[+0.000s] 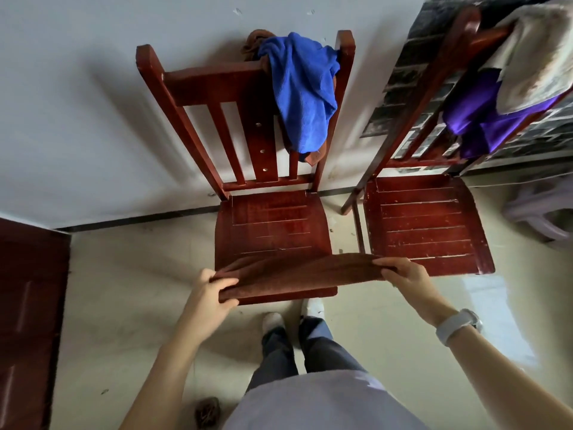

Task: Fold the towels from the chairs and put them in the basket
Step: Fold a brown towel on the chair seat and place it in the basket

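My left hand [208, 294] and right hand [403, 273] each pinch one end of the brown towel [297, 273], stretched flat over the front edge of the near chair [273, 225] at 6 o'clock, so the fold lines up square. Blue towel [305, 91] hangs on that chair's back at 12 (another brown one under it). Purple towel [483, 119] and beige towel [539, 57] on the second chair [424, 218], 2 o'clock. Basket not visible.

head: worn, wide-angle | faces forward-down | close over hands, chair [273, 225] seats and floor
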Demonstrator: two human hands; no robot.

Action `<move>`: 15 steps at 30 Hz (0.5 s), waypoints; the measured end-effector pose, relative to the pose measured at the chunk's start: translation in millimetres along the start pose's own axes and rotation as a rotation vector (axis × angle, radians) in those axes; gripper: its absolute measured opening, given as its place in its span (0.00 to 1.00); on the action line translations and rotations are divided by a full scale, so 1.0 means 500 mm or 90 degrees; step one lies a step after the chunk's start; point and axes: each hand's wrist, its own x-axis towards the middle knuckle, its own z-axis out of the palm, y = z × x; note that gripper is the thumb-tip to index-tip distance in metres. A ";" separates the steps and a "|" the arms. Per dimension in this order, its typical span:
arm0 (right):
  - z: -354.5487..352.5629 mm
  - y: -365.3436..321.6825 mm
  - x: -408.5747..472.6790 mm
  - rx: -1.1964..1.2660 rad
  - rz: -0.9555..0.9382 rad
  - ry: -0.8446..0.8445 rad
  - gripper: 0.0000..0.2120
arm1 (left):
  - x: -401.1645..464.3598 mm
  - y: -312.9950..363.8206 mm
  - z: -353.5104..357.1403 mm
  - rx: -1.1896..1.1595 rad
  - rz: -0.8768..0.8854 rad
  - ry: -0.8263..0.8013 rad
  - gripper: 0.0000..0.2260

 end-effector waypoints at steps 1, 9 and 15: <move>0.008 0.009 -0.016 -0.072 -0.013 -0.025 0.13 | -0.006 -0.015 0.002 0.024 0.017 0.003 0.13; 0.063 0.053 -0.092 -0.311 -0.130 0.064 0.05 | -0.041 -0.092 0.000 0.015 0.124 0.150 0.03; 0.102 0.030 -0.031 -0.322 -0.177 0.191 0.05 | 0.032 -0.088 -0.005 -0.126 0.018 0.251 0.07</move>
